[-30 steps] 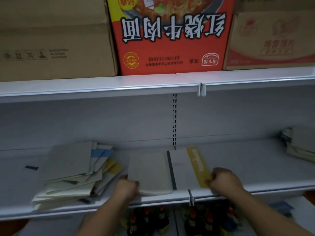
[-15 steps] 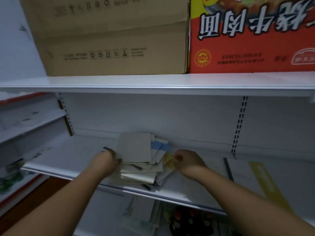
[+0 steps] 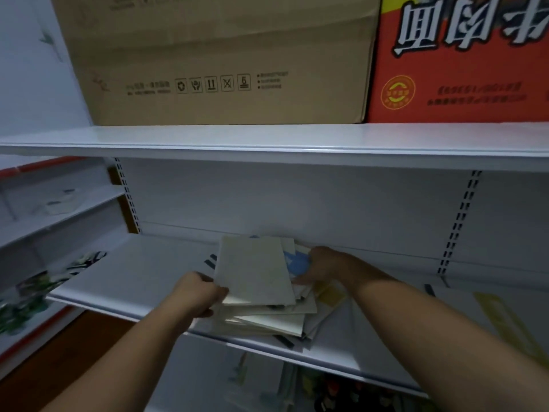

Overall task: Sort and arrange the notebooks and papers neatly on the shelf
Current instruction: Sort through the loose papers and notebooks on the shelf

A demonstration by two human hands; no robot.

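A loose pile of notebooks and papers lies on the white middle shelf, grey-beige covers on top, blue and yellow ones sticking out on the right. My left hand grips the pile's left front corner. My right hand holds its right side, fingers on the blue cover. A notebook with a yellow strip lies flat on the shelf at the far right, partly behind my right arm.
A brown cardboard box and a red printed box stand on the upper shelf. A side shelf unit stands at the left. Bottles show on the shelf below.
My view and both hands swung left from the two flat notebooks to the messy pile. Both hands now hold the pile's sides, and its top notebooks sit closer together.
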